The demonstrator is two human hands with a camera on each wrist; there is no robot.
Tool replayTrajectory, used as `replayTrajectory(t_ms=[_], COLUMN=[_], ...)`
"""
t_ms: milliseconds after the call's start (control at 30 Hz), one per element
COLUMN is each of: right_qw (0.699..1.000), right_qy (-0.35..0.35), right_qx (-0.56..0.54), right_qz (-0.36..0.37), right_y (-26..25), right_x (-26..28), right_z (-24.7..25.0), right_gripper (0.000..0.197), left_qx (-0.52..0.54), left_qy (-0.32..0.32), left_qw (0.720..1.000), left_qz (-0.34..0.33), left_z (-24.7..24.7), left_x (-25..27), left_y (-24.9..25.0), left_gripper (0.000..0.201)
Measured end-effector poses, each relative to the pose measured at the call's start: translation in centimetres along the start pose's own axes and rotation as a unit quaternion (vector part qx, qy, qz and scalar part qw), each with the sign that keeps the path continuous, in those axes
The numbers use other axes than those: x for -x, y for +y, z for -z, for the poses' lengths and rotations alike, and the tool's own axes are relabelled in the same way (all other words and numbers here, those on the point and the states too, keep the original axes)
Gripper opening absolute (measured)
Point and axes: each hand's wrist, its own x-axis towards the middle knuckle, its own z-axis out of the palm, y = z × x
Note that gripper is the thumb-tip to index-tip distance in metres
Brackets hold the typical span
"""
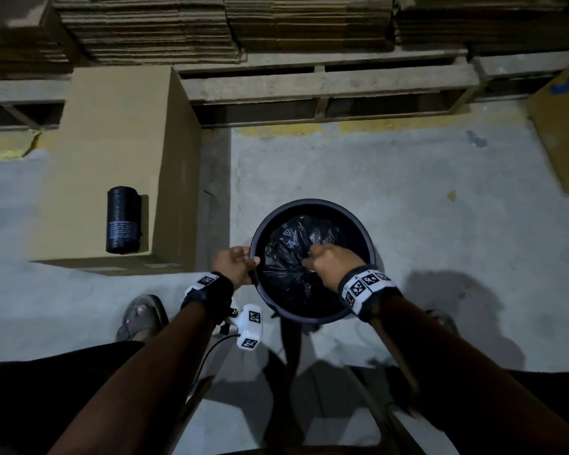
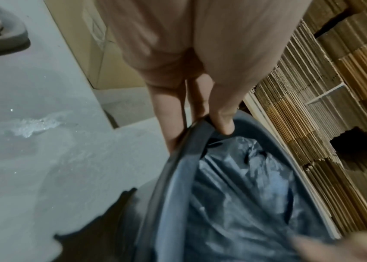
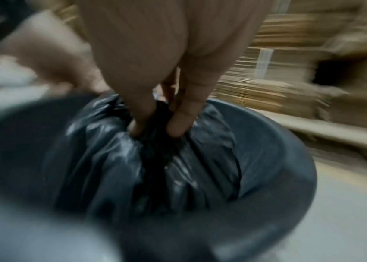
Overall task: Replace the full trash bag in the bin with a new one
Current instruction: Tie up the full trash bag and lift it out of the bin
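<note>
Concrete floor (image 1: 408,192) open right; left hand (image 1: 235,265) grips bin (image 1: 372,239) rim.

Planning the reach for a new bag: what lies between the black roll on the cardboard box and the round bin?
Head view: box top, its shaded side, bare concrete floor, then the left hand gripping the round dark bin.

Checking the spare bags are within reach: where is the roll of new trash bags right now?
In the head view, the roll of trash bags lies on the cardboard box on the floor, left of the bin.
</note>
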Motion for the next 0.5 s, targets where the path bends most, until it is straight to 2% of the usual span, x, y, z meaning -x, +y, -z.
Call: replayTrajectory(t_ms=[100, 233, 367, 500], right_qw=[0.994, 0.968, 0.937, 0.891], right_qy=[0.093, 0.228, 0.324, 0.41], right_qx=[-0.055, -0.11, -0.126, -0.154], right_qz=[0.005, 0.01, -0.041, -0.118], right_y=[0.4, 1.2, 2.6, 5.7], right_x=[0.4, 1.0, 2.4, 4.6], right_z=[1.4, 5.9, 11.4, 14.4], right_gripper=[0.044, 0.04, 0.041, 0.04], left_qx=[0.016, 0.066, 0.127, 0.139], left_qy=[0.012, 0.045, 0.077, 0.053], left_qw=[1.0, 0.997, 0.988, 0.989], left_qz=[0.001, 0.014, 0.036, 0.023], left_z=[0.6, 0.5, 0.3, -0.1], left_x=[-0.6, -1.6, -2.1, -1.9], left_y=[0.1, 1.1, 2.0, 2.0], left_gripper=[0.012, 0.017, 0.014, 0.007])
